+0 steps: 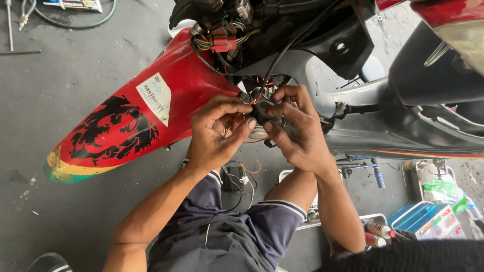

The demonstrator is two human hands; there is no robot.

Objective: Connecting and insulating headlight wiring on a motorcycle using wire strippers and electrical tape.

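Both my hands meet at a small round metal part (258,113) with black and orange wires, just under a motorcycle's red rear fender (146,116). My left hand (219,133) pinches the part from the left, thumb and fingers curled on it. From the right, my right hand (297,128) grips the same part, fingers wrapped over its top. A black cable (287,48) runs from the part up into the exposed wiring and a red connector (223,44) in the open frame. The part is mostly hidden by my fingers.
The black bike body (403,116) fills the right. On the grey concrete floor lie a white tray (312,216), a blue-handled tool (378,176), a blue box (423,219), small bottles (378,232) and loose wires (242,176). A hose and rod (10,30) lie at top left.
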